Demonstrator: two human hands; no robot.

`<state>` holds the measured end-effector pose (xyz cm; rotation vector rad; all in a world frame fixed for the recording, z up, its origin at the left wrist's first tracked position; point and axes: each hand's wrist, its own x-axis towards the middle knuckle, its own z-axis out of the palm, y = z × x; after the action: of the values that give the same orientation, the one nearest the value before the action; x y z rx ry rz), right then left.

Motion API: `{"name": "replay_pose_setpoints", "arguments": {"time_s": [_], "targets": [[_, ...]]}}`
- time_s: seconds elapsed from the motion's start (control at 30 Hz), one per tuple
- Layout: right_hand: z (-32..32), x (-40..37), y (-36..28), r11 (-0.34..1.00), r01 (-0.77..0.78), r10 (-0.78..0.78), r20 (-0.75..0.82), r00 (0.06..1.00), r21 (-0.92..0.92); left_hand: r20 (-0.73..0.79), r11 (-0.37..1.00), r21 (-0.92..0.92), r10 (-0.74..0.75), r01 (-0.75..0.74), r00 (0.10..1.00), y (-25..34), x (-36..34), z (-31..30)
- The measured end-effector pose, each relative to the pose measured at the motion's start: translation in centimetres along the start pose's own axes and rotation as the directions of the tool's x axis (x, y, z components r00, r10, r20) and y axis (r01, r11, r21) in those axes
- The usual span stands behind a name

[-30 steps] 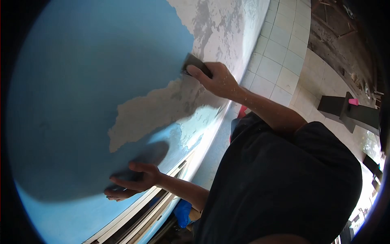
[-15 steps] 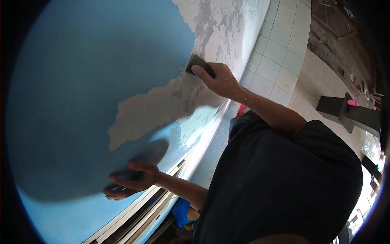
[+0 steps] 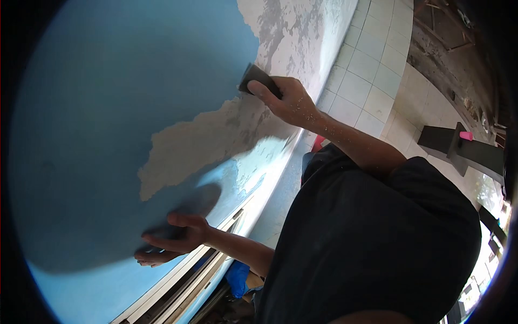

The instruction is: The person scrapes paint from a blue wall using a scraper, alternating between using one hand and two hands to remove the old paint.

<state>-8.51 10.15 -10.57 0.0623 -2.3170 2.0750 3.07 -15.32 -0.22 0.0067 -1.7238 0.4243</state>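
Note:
My right hand [image 3: 288,100] grips a dark flat scraper [image 3: 255,80] and presses its blade against a blue painted wall [image 3: 118,81], at the edge where blue paint meets a bare grey patch [image 3: 216,137]. Pale dust speckles that hand and forearm. My left hand [image 3: 175,237] rests flat on the wall lower down, fingers spread, holding nothing. Its shadow lies on the blue paint just above it.
Pale floor tiles [image 3: 372,70] run along the wall's base. A dark bench with a pink cup [image 3: 467,135] stands at the right. A white frame [image 3: 183,281] and a blue cloth [image 3: 240,278] lie below my left arm. My dark shirt [image 3: 377,243] fills the lower right.
The scraper and my right hand shifted slightly back and forth along the paint edge, now a little left and higher. My left hand stays on the wall.

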Motion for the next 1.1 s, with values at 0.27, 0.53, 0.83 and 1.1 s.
{"name": "replay_pose_setpoints", "arguments": {"time_s": [0.27, 0.53, 0.83, 1.1], "targets": [[-0.3, 0.0, -0.8, 0.999, -0.022, 0.021, 0.042, 0.999, 0.028, 0.01, 1.0, 0.002, -0.002, 0.002, 1.0, 0.1, -0.1, -0.1], [-0.1, 0.2, -0.8, 0.999, -0.024, 0.023, 0.041, 0.999, 0.024, 0.005, 1.0, 0.002, 0.001, -0.001, 1.0, -0.1, -0.1, -0.1], [-0.1, -0.1, -0.9, 1.0, -0.014, 0.014, 0.039, 0.999, -0.002, 0.012, 1.0, 0.009, -0.007, 0.007, 1.0, 0.1, -0.1, 0.0], [0.0, -0.5, -0.7, 0.999, -0.038, 0.037, 0.049, 0.998, 0.013, 0.009, 1.0, 0.004, 0.008, -0.008, 1.0, -0.2, 0.0, 0.0]]}}
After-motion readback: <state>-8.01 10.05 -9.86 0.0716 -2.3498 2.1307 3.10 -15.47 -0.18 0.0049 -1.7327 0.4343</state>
